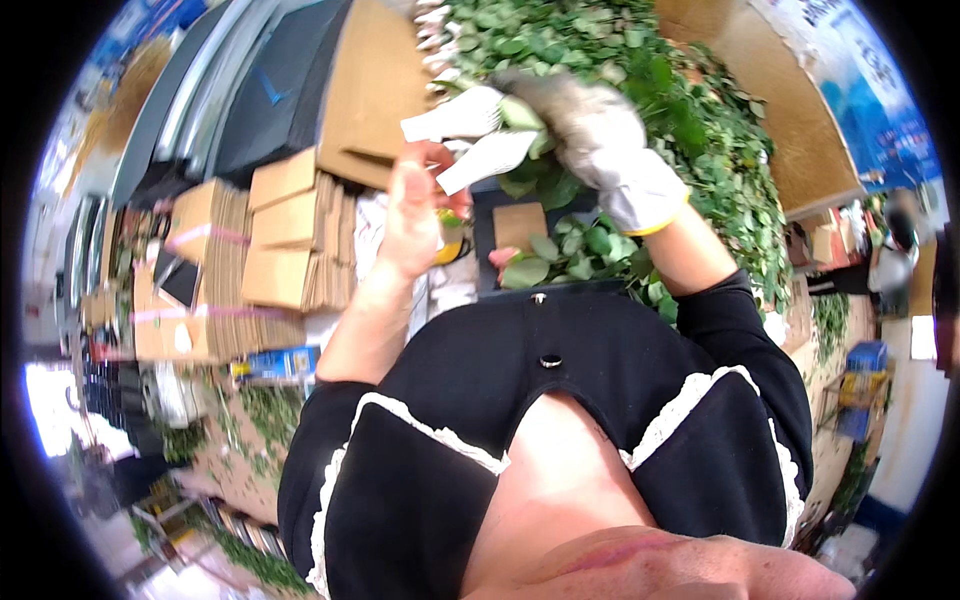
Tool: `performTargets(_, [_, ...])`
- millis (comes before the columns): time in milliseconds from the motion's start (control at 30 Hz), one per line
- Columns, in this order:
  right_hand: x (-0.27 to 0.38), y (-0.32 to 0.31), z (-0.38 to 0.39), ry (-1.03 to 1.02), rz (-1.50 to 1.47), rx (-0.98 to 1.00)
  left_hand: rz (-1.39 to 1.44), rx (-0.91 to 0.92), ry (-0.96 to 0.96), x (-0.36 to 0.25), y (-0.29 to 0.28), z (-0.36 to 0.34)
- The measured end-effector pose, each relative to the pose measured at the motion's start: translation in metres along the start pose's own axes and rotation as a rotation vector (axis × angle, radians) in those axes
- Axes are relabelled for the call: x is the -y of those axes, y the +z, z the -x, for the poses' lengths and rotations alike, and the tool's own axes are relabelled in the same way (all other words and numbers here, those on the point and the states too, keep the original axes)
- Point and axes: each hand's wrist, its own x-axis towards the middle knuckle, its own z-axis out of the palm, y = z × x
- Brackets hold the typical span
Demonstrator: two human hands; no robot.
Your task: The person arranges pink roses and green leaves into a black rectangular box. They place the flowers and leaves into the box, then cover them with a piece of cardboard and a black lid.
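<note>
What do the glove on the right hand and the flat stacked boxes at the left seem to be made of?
The glove on the right hand looks like knitted fabric, matte grey-white with a yellow cuff edge and a soiled palm. The stacked boxes look like plain brown corrugated cardboard: their folded edges show thin layers.

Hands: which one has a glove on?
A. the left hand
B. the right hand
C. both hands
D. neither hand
B: the right hand wears a grey-white work glove with a yellow cuff while it grips the leafy stems, and the left hand is bare.
</note>
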Motion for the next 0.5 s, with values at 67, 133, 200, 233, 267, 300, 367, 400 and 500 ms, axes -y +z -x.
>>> performTargets(67, [-0.001,0.054,0.019,-0.033,-0.08,0.049,0.031,-0.173,-0.136,0.002,0.015,0.01])
performTargets(133, [0.0,0.072,0.025,-0.079,-0.063,0.058,0.071,-0.343,-0.256,0.006,0.019,0.009])
performTargets(200, [0.0,0.077,0.024,-0.083,-0.018,0.133,0.032,-0.444,-0.211,0.009,0.02,0.007])
performTargets(233, [0.006,0.069,0.019,-0.075,-0.07,0.225,0.017,-0.463,-0.081,0.021,0.012,0.006])
performTargets(267, [0.013,0.058,0.011,-0.086,-0.066,0.264,0.058,-0.46,0.0,0.028,0.005,0.005])
performTargets(300, [0.018,0.051,0.006,-0.096,-0.062,0.302,0.097,-0.455,0.081,0.032,-0.002,0.007])
performTargets(367, [-0.012,0.058,0.001,-0.111,0.161,0.275,0.052,-0.447,0.292,0.002,0.008,0.022])
performTargets(400, [-0.049,0.05,0.002,0.032,0.053,0.204,0.029,-0.498,0.419,-0.021,-0.003,0.031])
performTargets(500, [-0.086,-0.018,-0.014,0.169,0.175,0.013,-1.084,-0.23,0.189,-0.05,-0.081,0.049])
